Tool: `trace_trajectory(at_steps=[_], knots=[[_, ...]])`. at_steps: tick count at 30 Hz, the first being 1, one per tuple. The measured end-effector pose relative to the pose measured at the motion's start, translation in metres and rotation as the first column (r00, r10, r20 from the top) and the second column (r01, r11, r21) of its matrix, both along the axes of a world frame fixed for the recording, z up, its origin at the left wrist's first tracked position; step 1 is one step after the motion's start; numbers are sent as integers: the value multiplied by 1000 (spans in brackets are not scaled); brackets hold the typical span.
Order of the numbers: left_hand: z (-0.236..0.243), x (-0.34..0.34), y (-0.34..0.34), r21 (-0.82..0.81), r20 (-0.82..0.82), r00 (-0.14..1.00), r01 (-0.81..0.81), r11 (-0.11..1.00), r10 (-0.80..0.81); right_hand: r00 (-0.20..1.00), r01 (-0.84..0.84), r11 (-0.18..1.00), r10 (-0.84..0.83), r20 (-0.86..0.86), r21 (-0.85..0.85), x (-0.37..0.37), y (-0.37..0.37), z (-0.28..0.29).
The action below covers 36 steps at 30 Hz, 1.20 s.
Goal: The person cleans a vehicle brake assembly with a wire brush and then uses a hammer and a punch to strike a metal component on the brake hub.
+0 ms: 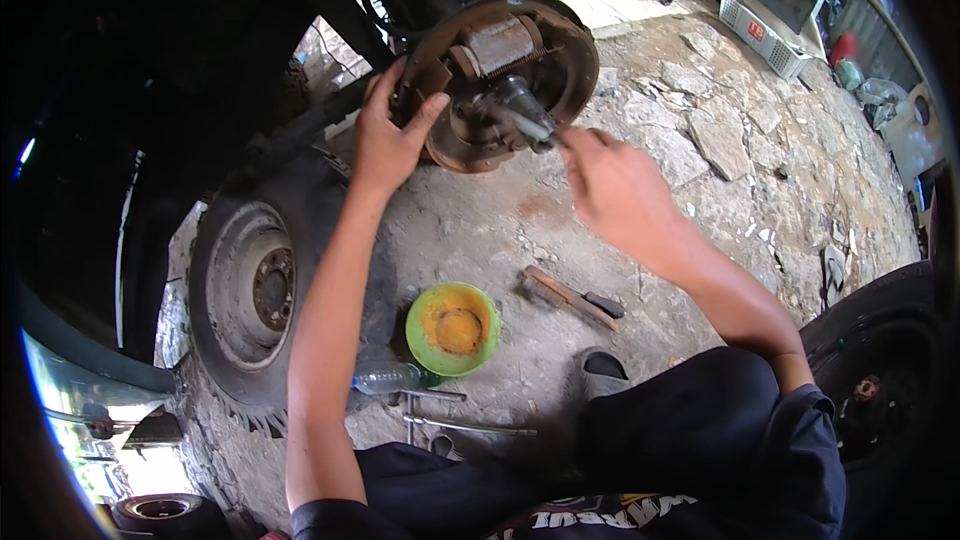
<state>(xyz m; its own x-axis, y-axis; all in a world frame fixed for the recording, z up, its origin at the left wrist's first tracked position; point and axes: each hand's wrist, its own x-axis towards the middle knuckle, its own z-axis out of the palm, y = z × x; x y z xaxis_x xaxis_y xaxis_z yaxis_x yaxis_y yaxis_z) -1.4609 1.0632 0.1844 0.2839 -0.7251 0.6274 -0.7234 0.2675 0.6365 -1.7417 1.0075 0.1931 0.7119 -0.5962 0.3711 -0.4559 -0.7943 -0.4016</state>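
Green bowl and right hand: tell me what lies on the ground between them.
In the head view, a wire brush lies on the stone ground between the green bowl and the right hand.

Outdoor car repair yard: exposed brake hub (500, 80), loose wheel (245, 290), tools (465, 427) on stone ground (720, 140).

Two wheels (245, 290) (880, 380), one green bowl (452, 328), one brush (568, 297).

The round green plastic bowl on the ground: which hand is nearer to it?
Left, though only slightly. The left hand grips the edge of the rusty brake plate, above the round green plastic bowl. The right hand is above and right of it, at the axle stub.
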Motion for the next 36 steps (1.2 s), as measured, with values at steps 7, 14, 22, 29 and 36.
trace_trajectory(at_steps=[7, 14, 22, 29, 36], knots=[[6, -9, 0, 15, -97, 995, -2, 1000, 4, 960, 111, 993, -97, 261, -39, -38, -52, -26], [5, -8, 1, 45, -104, 995, 9, 999, -5, 978, 128, 981, -101, 183, -146, -11, -86, -48], [3, -10, -1, 40, -105, 994, 15, 999, -10, 971, 159, 987, -152, 183, -22, -13, -80, -47], [3, -8, 4, 55, -70, 997, -20, 998, 24, 964, 123, 991, -133, 231, 58, -10, -68, -41], [4, -9, 4, 33, -87, 996, -4, 999, 7, 967, 80, 994, -96, 236, 75, -15, -69, -5]])
